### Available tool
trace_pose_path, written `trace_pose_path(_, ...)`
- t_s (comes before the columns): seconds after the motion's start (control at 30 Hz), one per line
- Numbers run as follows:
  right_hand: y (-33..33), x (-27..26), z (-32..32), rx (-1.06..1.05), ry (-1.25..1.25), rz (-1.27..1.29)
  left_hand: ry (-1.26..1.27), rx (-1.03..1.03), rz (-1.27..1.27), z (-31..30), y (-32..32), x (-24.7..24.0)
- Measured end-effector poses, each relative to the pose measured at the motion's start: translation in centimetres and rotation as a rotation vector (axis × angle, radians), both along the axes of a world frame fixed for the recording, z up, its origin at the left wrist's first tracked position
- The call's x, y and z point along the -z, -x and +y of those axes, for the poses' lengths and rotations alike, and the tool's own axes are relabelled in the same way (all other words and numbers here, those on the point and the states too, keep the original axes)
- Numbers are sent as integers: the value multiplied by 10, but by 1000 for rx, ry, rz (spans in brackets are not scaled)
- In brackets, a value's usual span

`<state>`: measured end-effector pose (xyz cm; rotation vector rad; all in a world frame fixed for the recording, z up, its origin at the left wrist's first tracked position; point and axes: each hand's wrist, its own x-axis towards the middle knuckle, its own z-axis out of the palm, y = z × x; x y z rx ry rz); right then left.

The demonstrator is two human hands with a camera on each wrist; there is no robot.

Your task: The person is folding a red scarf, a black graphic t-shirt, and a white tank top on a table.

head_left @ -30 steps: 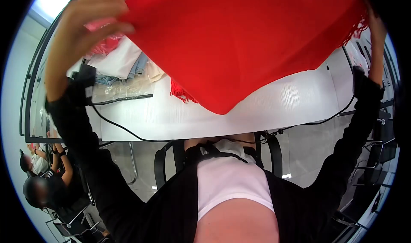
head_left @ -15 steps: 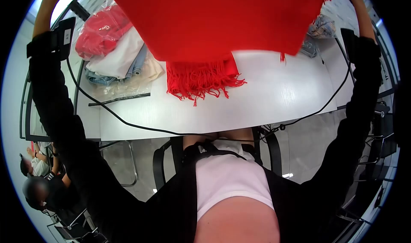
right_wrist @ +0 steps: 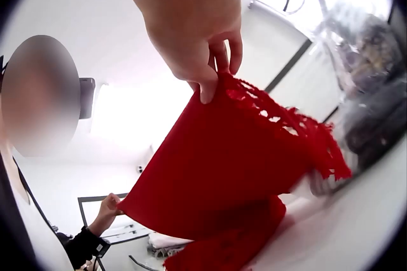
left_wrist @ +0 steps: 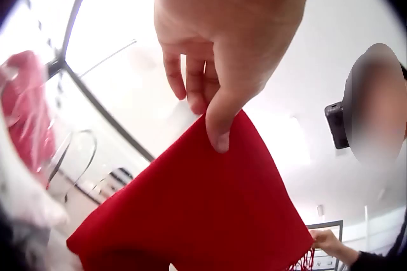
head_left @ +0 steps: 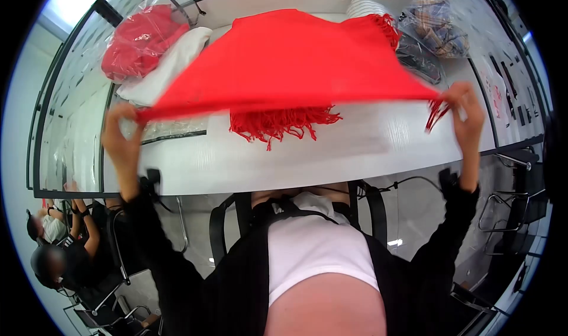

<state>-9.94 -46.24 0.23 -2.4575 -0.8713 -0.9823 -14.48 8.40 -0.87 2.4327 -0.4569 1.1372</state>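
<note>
A red fringed scarf (head_left: 296,58) is stretched between both hands above the white table. At its near left corner, my left hand (head_left: 122,136) pinches the cloth between thumb and fingers; the left wrist view shows the thumb (left_wrist: 220,125) over the edge. My right hand (head_left: 467,114) pinches the near right corner, where tassels (head_left: 436,114) dangle. In the right wrist view, the fringe (right_wrist: 299,134) runs along the side away from the left hand. A folded part of red cloth with a fringe (head_left: 278,124) lies on the table, partly hidden below the raised scarf.
Bagged pink-red clothing (head_left: 142,43) and a white garment (head_left: 168,66) lie at the left. A bagged plaid item (head_left: 436,25) and a striped item (head_left: 365,7) are at the back right. A black strip (head_left: 174,136) lies on the table (head_left: 355,152). Other people (head_left: 65,259) sit at the far left.
Both hands came down and back toward the body, bringing the near edge of the scarf low over the table. The scarf's far part now spreads toward the back. The folded fringed part stayed put.
</note>
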Motion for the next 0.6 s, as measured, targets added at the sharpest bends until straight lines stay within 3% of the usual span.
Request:
trace_pose_path(0.1, 23, 42, 7, -10, -48, 258, 140, -41, 263, -37, 32, 41)
trace_pose_path(0.2, 31, 56, 6, -8, -88, 336, 77, -60, 368, -38, 45, 57)
trace_pose_path(0.33, 13, 50, 10, -16, -87, 160, 174, -65, 157, -52, 36, 45)
trace_pose_path(0.43, -14, 34, 33, -187, -126, 51, 80, 240, 25, -76, 7, 20)
trace_pose_path(0.53, -35, 8, 86, -468, -42, -88, 59, 515, 105, -118, -19, 7)
trace_pose_path(0.6, -38, 9, 118, -624, -90, 26, 67, 678, 154, -146, -32, 7)
